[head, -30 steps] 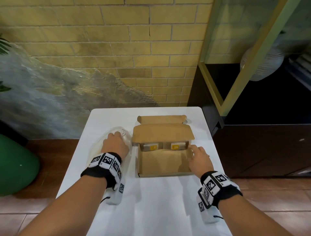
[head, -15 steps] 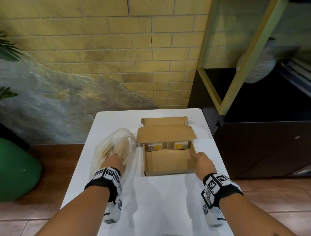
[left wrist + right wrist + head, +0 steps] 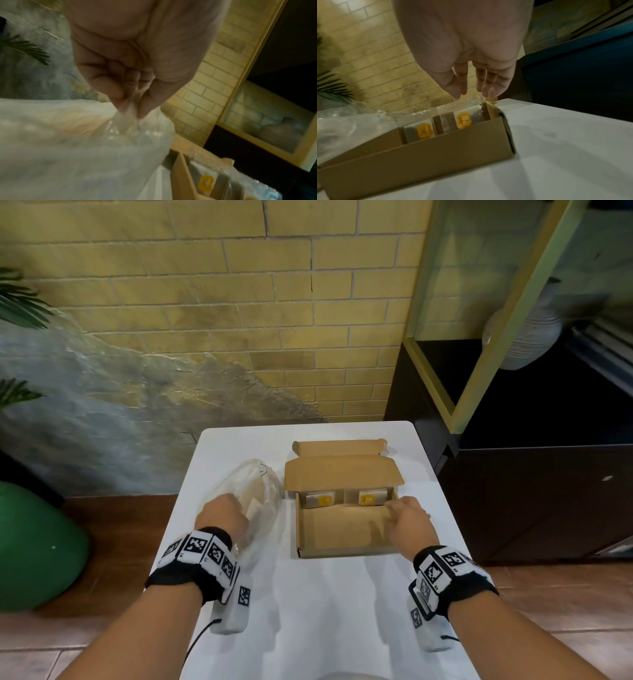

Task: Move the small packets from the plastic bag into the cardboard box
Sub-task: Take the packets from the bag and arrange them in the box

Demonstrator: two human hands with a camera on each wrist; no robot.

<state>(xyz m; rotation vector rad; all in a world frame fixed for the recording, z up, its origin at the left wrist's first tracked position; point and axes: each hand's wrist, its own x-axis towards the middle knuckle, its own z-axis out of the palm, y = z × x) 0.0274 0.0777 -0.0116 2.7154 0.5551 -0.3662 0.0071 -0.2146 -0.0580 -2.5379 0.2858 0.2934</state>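
Note:
A clear plastic bag [image 3: 255, 494] lies on the white table [image 3: 329, 611], left of an open cardboard box [image 3: 342, 534]. My left hand [image 3: 224, 510] is on the bag's near part. In the left wrist view, my left hand [image 3: 132, 106] pinches a fold of the bag [image 3: 82, 148] between thumb and fingers. Two small packets with yellow labels [image 3: 323, 498] [image 3: 368, 497] stand against the box's far wall. My right hand [image 3: 399, 508] hovers over the box's right wall. In the right wrist view, my right hand [image 3: 471, 94] has its fingers relaxed and holds nothing above the packets [image 3: 464, 120].
The box's lid flap [image 3: 342, 474] leans over the packets at the back. A dark cabinet [image 3: 531, 491] stands close to the table's right edge. A green round object [image 3: 37, 546] sits on the floor at left. A brick wall runs behind the table.
My left hand drew back along the bag toward me and now pinches its plastic. My right hand stayed at the box's right side, shifting slightly over the wall.

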